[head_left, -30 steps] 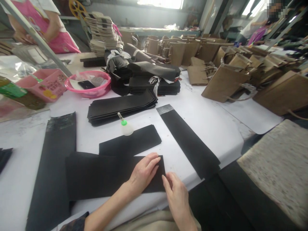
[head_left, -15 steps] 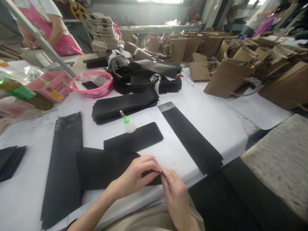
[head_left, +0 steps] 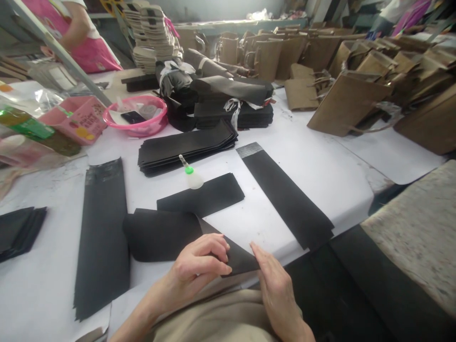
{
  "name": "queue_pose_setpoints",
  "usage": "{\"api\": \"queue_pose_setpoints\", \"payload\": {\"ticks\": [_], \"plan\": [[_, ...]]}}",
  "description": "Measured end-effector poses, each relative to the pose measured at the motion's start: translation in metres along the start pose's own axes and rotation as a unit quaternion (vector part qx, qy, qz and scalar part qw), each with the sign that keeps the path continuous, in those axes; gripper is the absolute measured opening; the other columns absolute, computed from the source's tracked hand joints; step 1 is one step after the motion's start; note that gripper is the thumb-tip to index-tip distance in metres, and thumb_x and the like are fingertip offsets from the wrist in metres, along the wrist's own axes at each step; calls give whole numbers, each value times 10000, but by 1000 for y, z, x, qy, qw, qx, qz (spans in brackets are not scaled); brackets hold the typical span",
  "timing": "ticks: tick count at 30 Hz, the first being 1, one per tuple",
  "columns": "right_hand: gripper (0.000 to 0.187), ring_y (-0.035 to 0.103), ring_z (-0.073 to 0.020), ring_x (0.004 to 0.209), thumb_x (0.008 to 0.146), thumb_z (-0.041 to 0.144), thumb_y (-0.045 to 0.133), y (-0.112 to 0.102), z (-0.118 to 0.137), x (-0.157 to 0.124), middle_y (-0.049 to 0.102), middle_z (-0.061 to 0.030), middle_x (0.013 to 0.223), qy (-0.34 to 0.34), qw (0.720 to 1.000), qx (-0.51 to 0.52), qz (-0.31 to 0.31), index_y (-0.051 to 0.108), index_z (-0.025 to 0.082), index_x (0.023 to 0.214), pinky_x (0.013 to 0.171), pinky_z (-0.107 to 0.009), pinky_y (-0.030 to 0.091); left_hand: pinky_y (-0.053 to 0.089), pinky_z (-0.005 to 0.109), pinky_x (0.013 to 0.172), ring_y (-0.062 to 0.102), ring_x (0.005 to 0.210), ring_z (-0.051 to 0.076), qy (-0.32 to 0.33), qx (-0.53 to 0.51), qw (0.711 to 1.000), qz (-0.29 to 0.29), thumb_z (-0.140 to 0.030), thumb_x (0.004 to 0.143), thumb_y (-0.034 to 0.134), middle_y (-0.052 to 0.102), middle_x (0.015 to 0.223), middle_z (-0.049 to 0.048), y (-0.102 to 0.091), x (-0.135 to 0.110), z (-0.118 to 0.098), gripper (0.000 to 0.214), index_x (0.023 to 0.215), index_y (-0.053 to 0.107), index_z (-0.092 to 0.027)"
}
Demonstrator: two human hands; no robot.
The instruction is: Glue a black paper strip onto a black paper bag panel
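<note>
My left hand curls its fingers round the near right part of a black paper sheet and lifts that end off the white table. The sheet bends into a soft roll at its left side. My right hand is at the sheet's right corner, fingers together against the edge. Just behind lies a shorter black piece with a small glue bottle, green-collared, at its far edge.
Long black strips lie to the left and right. A stack of black sheets, a pink basin and black bundles sit behind. Brown paper bags crowd the far right. Another person in pink stands far left.
The sheet lay flat under both hands; now its right end is lifted and its left part curls. Both hands drew toward the table's near edge.
</note>
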State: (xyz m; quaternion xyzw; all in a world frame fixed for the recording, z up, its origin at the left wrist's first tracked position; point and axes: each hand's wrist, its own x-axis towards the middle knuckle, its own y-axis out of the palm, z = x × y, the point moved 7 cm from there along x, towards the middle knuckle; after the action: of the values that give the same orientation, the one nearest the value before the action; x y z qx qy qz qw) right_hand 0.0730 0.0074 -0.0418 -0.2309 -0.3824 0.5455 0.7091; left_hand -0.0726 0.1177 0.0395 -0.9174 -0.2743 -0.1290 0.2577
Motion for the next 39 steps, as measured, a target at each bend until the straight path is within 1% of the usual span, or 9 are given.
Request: {"api": "queue_pose_setpoints", "payload": {"ticks": [3,10,14,17,20,23,30,34,39], "plan": [[565,486,-192,1242,910,0,315,-2,-1,1,504,-89,1362,8,1000,1,4,343,172,1447,1019,-397,470,453,467,989,555,1029,241,13,20,1000,5,0,867,569,579,942,85,1,-2,-4,232,967,692,-169],[587,476,-189,1241,885,-20,300,-1,-2,3,518,-86,1336,23,1000,-8,15,359,169,1438,1030,-405,461,462,438,960,532,1069,254,-6,43,999,19,-35,877,585,562,984,93,4,-11,-4,190,979,674,-169],[581,466,-206,1242,880,-14,352,-4,6,6,517,-89,1334,16,1000,-18,16,375,172,1430,1024,-420,460,470,424,947,535,1071,251,-6,46,999,17,-33,876,582,568,983,91,5,-12,-3,192,976,672,-172],[492,478,-223,1231,917,55,441,-9,18,12,532,-97,1315,-15,1000,-12,-1,436,178,1393,1012,-423,467,475,414,950,548,1057,238,-10,47,999,11,-34,881,571,578,972,84,6,-11,-1,189,965,666,-173],[419,512,-225,1196,922,112,529,-16,33,18,571,-97,1266,-56,998,14,-27,514,195,1332,985,-403,485,476,415,957,562,1031,224,-13,45,999,7,-31,885,547,591,958,78,7,-11,1,199,962,657,-177],[400,553,-211,1146,901,82,563,-20,42,21,613,-85,1205,-75,995,57,-44,564,209,1280,953,-378,504,479,405,954,574,1010,213,-21,37,999,-2,-19,876,535,604,943,71,8,-12,2,207,958,642,-175],[379,602,-192,1036,864,12,565,-22,52,23,659,-79,1088,-81,990,104,-56,598,182,1202,906,-369,515,496,331,876,588,897,177,-64,56,995,-46,-111,844,683,612,937,59,9,-11,8,138,948,613,-169],[322,613,-183,976,849,12,575,-23,54,27,667,-82,1026,-78,990,104,-59,612,162,1131,883,-372,515,482,342,870,575,878,179,-66,51,996,-32,-125,885,634,604,918,65,15,-7,7,63,929,622,-168],[290,650,-158,907,857,29,565,-24,55,26,691,-54,999,-67,991,84,-74,619,185,1097,921,-377,506,460,360,899,567,909,184,-80,33,996,-29,-98,902,583,604,933,66,19,-6,6,66,921,582,-161]]}}
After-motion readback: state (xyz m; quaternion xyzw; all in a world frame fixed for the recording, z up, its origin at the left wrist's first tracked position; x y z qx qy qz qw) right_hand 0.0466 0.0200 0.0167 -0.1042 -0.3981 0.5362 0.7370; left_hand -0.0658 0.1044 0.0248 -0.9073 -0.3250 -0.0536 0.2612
